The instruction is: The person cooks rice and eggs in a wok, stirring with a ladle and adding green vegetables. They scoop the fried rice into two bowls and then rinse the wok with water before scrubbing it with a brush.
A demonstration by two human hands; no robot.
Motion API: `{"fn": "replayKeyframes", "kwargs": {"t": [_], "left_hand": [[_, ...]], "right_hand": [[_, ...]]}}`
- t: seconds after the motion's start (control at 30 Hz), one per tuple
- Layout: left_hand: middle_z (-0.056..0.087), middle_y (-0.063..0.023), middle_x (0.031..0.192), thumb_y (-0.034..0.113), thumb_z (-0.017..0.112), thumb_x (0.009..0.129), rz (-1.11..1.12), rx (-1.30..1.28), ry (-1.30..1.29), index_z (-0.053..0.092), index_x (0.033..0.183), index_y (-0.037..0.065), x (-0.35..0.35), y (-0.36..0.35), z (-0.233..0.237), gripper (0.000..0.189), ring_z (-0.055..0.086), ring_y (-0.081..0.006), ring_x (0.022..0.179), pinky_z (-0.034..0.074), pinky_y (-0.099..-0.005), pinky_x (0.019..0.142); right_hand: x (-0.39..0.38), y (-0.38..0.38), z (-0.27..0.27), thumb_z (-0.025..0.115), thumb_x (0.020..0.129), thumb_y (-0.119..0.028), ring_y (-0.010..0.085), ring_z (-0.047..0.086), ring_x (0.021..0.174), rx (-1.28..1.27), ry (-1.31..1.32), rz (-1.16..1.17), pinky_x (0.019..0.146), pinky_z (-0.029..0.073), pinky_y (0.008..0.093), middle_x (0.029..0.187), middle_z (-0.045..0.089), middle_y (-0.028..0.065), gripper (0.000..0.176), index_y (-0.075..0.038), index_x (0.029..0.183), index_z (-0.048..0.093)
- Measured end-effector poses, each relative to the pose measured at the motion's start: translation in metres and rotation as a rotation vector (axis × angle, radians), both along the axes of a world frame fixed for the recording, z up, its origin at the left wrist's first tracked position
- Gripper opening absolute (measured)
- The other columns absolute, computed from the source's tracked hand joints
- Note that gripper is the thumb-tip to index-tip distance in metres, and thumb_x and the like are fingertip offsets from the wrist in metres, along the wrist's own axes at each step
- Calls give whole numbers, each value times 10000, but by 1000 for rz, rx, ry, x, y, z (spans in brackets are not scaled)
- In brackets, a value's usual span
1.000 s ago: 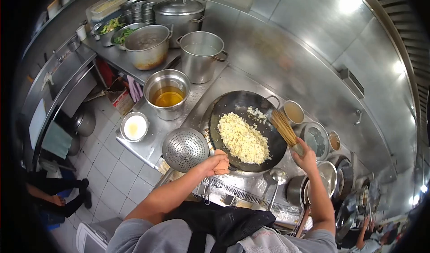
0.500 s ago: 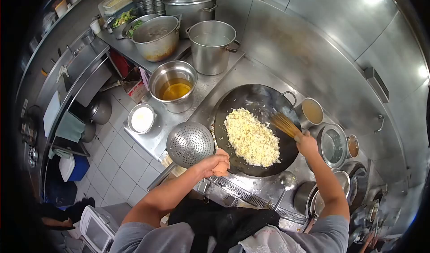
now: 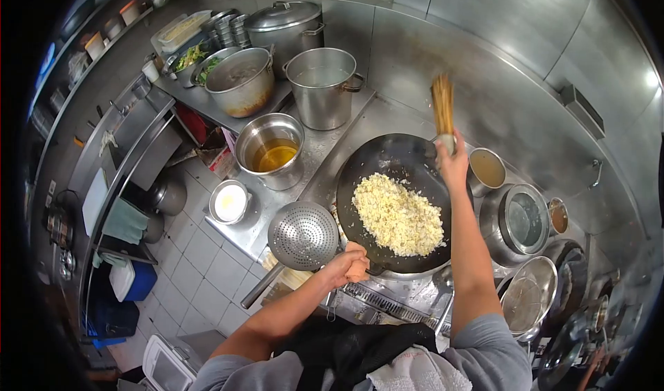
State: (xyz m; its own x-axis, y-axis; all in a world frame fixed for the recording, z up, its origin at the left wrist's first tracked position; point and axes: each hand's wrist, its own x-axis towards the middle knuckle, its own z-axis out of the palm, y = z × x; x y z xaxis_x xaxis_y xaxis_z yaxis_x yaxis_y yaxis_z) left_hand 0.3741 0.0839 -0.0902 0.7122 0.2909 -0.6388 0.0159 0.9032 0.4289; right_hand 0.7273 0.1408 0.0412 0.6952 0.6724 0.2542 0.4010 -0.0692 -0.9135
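My right hand (image 3: 453, 157) is closed around the pale handle end of a bamboo wok brush (image 3: 443, 106), its bristles pointing up beyond the far rim of the wok. Below it sits a large black wok (image 3: 373, 157) with a mound of yellowish egg fried rice (image 3: 400, 214). At the wok's near left edge, my left hand (image 3: 340, 269) grips a folded orange cloth (image 3: 357, 261) pressed against the wok's handle. A perforated strainer ladle (image 3: 303, 233) lies just left of that hand, its long handle pointing toward me.
Left of the wok stand a metal pot of yellow oil (image 3: 275, 157), a small bowl of white stuff (image 3: 229, 202) and a tall stockpot (image 3: 321, 90). To the right are a container of brownish liquid (image 3: 487, 168), a metal basin (image 3: 526, 216) and a mesh strainer (image 3: 523, 303).
My right hand has lifted the brush out of the wok, up and away from me, turning its bristles upward. My left hand stays at the wok's handle. The view has shifted slightly.
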Motion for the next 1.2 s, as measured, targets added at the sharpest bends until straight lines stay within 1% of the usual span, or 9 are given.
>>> {"fn": "replayKeyframes", "kwargs": {"t": [0.1, 0.27, 0.4, 0.53, 0.77, 0.93, 1.0, 1.03, 1.2], "left_hand": [[636, -58, 852, 128, 631, 839, -1, 22, -50, 576, 985, 107, -1, -1, -10, 158, 672, -191, 786, 612, -432, 683], [638, -63, 872, 206, 617, 927, -33, 48, -143, 558, 1050, 132, 7, 2, -19, 155, 668, -203, 766, 613, -478, 670], [633, -61, 840, 215, 616, 949, -40, 33, -120, 569, 1005, 113, 0, 0, -7, 126, 658, -208, 709, 604, -415, 618], [644, -67, 902, 261, 658, 942, -279, -143, -480, 582, 1066, 92, -31, 12, -13, 223, 659, -206, 776, 589, -400, 674], [579, -139, 911, 388, 814, 711, -323, 61, -656, 453, 1309, -16, -172, 34, 97, 807, 590, -233, 715, 547, -358, 621], [642, -227, 942, 327, 696, 862, -531, 193, -1401, 614, 1024, -22, -194, 65, 244, 393, 647, -322, 705, 557, -405, 605], [644, -213, 950, 204, 676, 881, -672, 334, -1610, 615, 1046, 17, -206, 62, 312, 256, 661, -345, 696, 563, -446, 638], [639, -178, 931, 98, 709, 843, -819, 328, -1670, 606, 1147, 49, -202, 54, 344, 324, 660, -339, 671, 567, -478, 663], [565, -217, 948, 270, 458, 1038, -811, 106, -1924, 546, 837, 50, -209, 9, 350, 311, 593, -401, 740, 518, -507, 627]], "right_hand": [[34, 27, -24, 710, 874, -274, 266, 681, 889, 181, -238, -124, 808, 547, 386, 1084, 680, 166, 658, -34, 1437, 469], [34, 17, -30, 710, 865, -245, 196, 572, 524, 67, 437, -61, 430, 484, 390, 856, 626, 108, 587, -148, 1407, 507], [32, -38, 12, 707, 875, -249, 173, 591, 589, -370, 583, 151, 512, 523, 344, 855, 634, 84, 643, -140, 1457, 456], [-62, -145, 36, 666, 945, -265, 152, 626, 716, 79, 352, -43, 656, 552, 369, 983, 641, 72, 633, -97, 1497, 405], [-298, -350, -125, 655, 949, -189, 140, 597, 954, 50, 41, -547, 781, 511, 266, 1224, 587, 125, 643, -16, 1497, 365], [-352, -359, -212, 703, 901, -199, 270, 650, 1029, -81, 349, -687, 902, 514, 380, 1212, 631, 204, 677, 24, 1459, 390], [-344, -366, -255, 717, 889, -177, 170, 637, 1019, -424, -399, -702, 766, 543, 317, 1166, 610, 220, 719, -36, 1493, 354], [-343, -371, -267, 719, 876, -186, 189, 664, 982, -428, -157, -700, 769, 547, 334, 1136, 628, 234, 722, -44, 1490, 365], [-357, -390, -217, 730, 837, -185, 403, 639, 1064, -505, 143, -652, 916, 508, 432, 1181, 641, 269, 589, 15, 1354, 530]]}}
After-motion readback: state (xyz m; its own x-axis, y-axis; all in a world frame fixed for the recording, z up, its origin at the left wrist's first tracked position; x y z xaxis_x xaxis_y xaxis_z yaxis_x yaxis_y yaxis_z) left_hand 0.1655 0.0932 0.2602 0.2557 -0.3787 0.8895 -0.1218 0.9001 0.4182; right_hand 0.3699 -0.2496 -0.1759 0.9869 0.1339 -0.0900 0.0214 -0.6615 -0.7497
